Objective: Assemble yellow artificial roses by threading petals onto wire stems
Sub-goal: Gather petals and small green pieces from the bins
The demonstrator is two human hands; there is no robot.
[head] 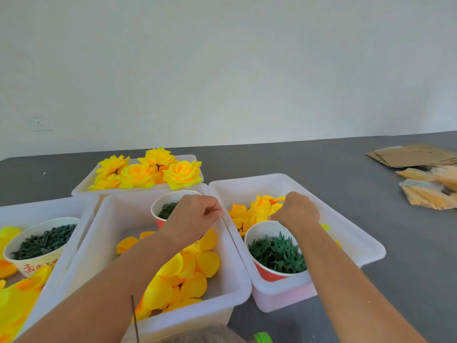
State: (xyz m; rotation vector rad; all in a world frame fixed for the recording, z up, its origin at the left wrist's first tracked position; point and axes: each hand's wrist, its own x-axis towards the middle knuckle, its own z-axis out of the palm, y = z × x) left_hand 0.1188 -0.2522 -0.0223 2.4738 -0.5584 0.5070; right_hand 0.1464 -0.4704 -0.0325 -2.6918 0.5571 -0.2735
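Note:
My left hand (195, 216) hovers over the middle white bin (237, 288), just right of a paper cup of dark green rings (166, 209). Its thumb and forefinger are pinched together, and nothing shows between them. My right hand (299, 210) reaches down into the right white bin (366, 246), onto a heap of yellow petals (249, 212); its fingertips are hidden behind the hand. Loose yellow petal layers (195, 268) lie in the middle bin. A thin dark wire stem (135, 318) stands at the bottom edge. Finished yellow roses (148, 173) fill the back bin.
A red cup of green star-shaped calyxes (277, 256) stands in the right bin under my right wrist. A cup of dark green stem pieces (43, 240) sits in the left bin among more petals. Flattened cardboard (413, 155) and bagged yellow material (430, 191) lie far right on the grey table.

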